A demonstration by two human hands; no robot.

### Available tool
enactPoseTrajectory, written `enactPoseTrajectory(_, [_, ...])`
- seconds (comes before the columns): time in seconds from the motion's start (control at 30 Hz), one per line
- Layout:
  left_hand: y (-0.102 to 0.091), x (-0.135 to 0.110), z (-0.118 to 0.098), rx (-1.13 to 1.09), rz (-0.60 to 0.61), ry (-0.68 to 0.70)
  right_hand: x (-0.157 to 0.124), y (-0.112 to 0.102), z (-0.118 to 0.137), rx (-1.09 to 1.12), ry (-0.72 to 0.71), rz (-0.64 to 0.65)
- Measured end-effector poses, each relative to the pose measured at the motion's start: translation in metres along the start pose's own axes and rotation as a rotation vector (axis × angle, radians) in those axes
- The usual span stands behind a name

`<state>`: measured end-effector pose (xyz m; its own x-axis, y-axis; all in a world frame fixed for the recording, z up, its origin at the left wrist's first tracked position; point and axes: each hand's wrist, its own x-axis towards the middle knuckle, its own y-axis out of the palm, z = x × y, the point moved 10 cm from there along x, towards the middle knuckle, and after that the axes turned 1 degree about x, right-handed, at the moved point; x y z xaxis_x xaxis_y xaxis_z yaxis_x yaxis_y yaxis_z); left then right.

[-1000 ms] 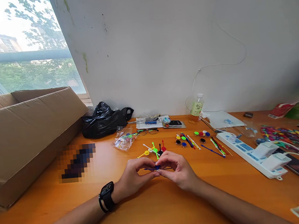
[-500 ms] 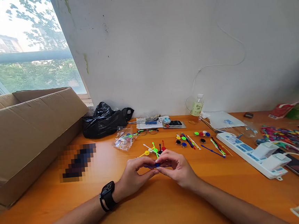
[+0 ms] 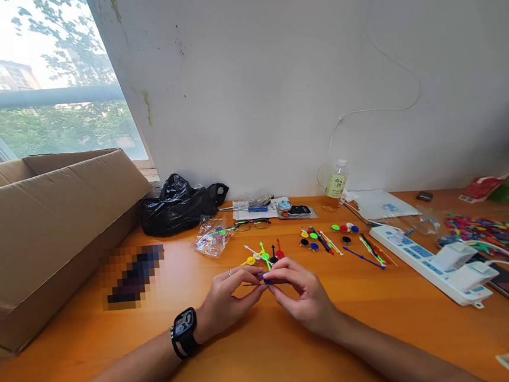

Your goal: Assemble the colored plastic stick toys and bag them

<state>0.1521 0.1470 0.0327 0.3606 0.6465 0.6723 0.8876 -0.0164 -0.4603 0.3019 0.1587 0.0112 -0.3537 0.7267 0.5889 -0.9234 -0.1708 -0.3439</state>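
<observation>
Over the table's middle, fingertips almost meeting, my two hands pinch a blue plastic spinner arrow (image 3: 281,282). My left hand (image 3: 225,300), with a black watch on its wrist, grips it from the left between thumb and fingers. From the right, the fingertips of my right hand (image 3: 309,302) hold its centre, and its thumb sits a little lower. Fingers hide much of the centre. Just beyond lie several spinner arrows with round hubs: a yellow one (image 3: 250,261), a green one (image 3: 265,256), a red one (image 3: 279,253) and a black one (image 3: 273,260).
Loose coloured discs (image 3: 314,247) and thin arrows (image 3: 364,257) lie to the right, beside a white power strip (image 3: 414,257). A bottle (image 3: 336,187), eyeglasses (image 3: 252,223) and a black plastic bag (image 3: 180,206) stand or lie farther back. A cardboard box (image 3: 57,226) fills the left.
My right thumb has dropped slightly away from the blue spinner arrow's centre. My left fingertips have shifted in closer around it. The things on the table stay where they were.
</observation>
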Motion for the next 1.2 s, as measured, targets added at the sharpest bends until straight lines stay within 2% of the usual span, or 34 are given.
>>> enactPoseTrajectory(0.17, [-0.001, -0.004, -0.003, 0.078, -0.021, 0.053, 0.0, -0.002, 0.004, -0.033, -0.012, -0.026])
enactPoseTrajectory(0.43, [-0.001, -0.007, -0.004, 0.159, -0.045, 0.116, 0.002, -0.002, 0.011, -0.055, -0.043, 0.007])
enactPoseTrajectory(0.77, [0.006, -0.007, -0.01, 0.293, 0.053, 0.176, 0.002, 0.003, 0.016, -0.072, -0.063, 0.065])
enactPoseTrajectory(0.97, [0.009, -0.008, -0.012, 0.281, 0.101, 0.159, 0.002, 0.007, 0.017, -0.05, -0.086, 0.101])
enactPoseTrajectory(1.2, [0.008, -0.014, -0.027, 0.363, 0.016, 0.303, 0.002, 0.008, 0.017, 0.013, -0.039, 0.096])
